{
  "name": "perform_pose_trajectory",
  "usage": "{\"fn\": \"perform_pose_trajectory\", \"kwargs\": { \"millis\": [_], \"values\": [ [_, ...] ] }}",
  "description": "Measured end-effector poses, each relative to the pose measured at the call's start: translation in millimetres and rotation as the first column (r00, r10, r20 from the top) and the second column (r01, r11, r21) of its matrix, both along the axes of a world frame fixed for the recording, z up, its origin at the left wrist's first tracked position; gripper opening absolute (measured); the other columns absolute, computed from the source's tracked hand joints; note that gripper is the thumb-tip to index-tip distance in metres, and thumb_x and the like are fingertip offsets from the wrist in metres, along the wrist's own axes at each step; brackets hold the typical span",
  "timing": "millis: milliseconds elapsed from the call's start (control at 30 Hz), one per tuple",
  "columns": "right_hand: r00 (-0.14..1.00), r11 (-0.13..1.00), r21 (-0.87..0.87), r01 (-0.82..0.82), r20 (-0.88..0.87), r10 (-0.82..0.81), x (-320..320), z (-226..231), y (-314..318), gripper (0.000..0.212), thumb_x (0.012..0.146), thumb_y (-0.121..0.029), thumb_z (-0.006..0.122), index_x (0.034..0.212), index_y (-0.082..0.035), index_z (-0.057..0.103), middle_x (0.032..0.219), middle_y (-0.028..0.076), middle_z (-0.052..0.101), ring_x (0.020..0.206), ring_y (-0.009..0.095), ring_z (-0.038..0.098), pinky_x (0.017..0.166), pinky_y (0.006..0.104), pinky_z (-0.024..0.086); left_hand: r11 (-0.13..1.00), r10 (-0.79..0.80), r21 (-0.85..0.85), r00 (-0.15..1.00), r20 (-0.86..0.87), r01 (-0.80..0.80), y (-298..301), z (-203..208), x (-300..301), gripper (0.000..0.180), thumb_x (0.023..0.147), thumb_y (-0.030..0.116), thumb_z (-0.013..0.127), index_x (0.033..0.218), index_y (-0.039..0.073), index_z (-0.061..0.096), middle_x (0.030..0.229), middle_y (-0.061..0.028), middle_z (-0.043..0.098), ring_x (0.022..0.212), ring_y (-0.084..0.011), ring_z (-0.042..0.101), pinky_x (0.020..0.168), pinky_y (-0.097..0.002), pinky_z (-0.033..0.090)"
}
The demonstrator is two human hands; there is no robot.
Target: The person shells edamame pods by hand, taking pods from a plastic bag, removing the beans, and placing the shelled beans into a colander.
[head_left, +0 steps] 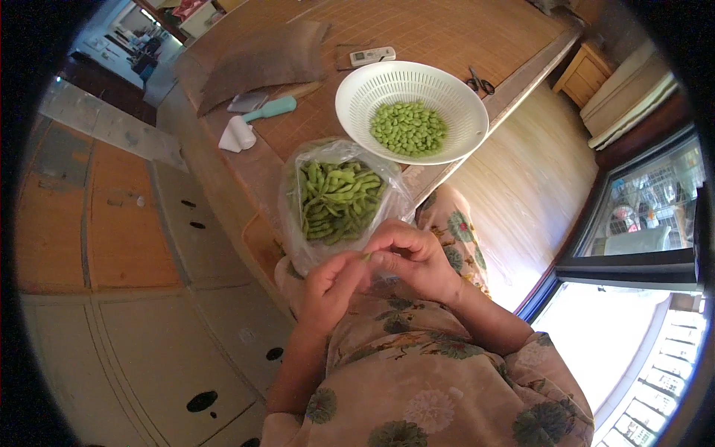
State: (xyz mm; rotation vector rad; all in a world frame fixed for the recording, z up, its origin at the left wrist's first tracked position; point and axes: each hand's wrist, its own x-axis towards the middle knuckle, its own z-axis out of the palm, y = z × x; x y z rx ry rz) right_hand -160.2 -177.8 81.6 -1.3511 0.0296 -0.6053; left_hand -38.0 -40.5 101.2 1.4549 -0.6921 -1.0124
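Over my lap my left hand point(333, 288) and my right hand point(414, 259) are closed in a pinch, fingertips meeting. A small bit of a green soybean pod point(367, 257) shows between them; the fingers hide most of it. Just beyond, a clear plastic bag point(291, 195) stands with its mouth open at the near edge of the table. Many green soybean pods point(339, 195) fill it. Farther off and to the right, a white colander point(356, 97) sits at the table's edge, with shelled green beans point(410, 128) heaped in its bottom.
On the brown mat-covered table point(439, 33) lie a white remote control point(372, 56), dark scissors point(480, 81), a teal-handled object point(270, 109), a crumpled white thing point(237, 135) and a brown cushion point(264, 63). Cabinets point(126, 216) stand at left; a glass door point(640, 201) is at right.
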Motion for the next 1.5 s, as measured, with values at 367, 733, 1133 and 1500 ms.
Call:
{"fn": "perform_pose_trajectory", "kwargs": {
  "millis": [367, 733, 1133, 1500],
  "values": [
    [0.988, 0.987, 0.135, 0.092, -0.132, -0.074, -4.4, -9.3, 6.7, 0.012, 0.087, 0.002, 0.065, 0.1, 0.0, 0.066, 0.096, 0.004, 0.06, 0.088, 0.01, 0.058, 0.076, 0.0227, 0.047, 0.995, 0.037, -0.097, 0.793, 0.608, 0.028, -5.8, 12.9, 5.1, 0.012, 0.083, -0.001, 0.067, 0.095, -0.003, 0.065, 0.081, -0.0106, 0.064, 0.072, -0.0182, 0.06, 0.064, -0.0279, 0.046],
    [0.985, 0.967, 0.242, 0.082, -0.165, -0.043, -8.8, -5.2, 7.7, 0.009, 0.088, 0.003, 0.063, 0.096, 0.001, 0.065, 0.091, 0.001, 0.062, 0.085, 0.006, 0.058, 0.073, 0.0208, 0.047, 0.99, 0.004, -0.071, 0.472, 0.882, 0.123, -6.5, 14.2, 2.1, 0.014, 0.084, 0.005, 0.066, 0.095, -0.003, 0.061, 0.079, -0.016, 0.059, 0.072, -0.0325, 0.058, 0.063, -0.0389, 0.045],
    [0.977, 0.921, 0.37, 0.119, -0.207, -0.043, -5.8, -7.7, 17.6, 0.01, 0.084, 0.005, 0.059, 0.092, 0.001, 0.062, 0.086, -0.002, 0.06, 0.079, 0.004, 0.054, 0.068, 0.019, 0.046, 0.995, -0.012, -0.064, 0.746, 0.666, 0.073, -4.0, 10.0, -7.7, 0.009, 0.09, 0.006, 0.06, 0.09, -0.003, 0.059, 0.074, -0.01, 0.056, 0.067, -0.0199, 0.055, 0.062, -0.0322, 0.043],
    [0.975, 0.9, 0.426, 0.093, -0.222, 0.004, -4.3, -2.8, 16.6, 0.006, 0.087, 0.005, 0.057, 0.091, 0.002, 0.061, 0.083, 0.003, 0.063, 0.074, 0.008, 0.059, 0.066, 0.0215, 0.049, 0.997, 0.056, 0.061, 0.993, -0.105, -0.05, 0.0, -5.7, -11.1, 0.02, 0.097, 0.014, 0.053, 0.103, -0.002, 0.062, 0.084, -0.0057, 0.064, 0.076, -0.0128, 0.06, 0.072, -0.0263, 0.049]
  ]
}}
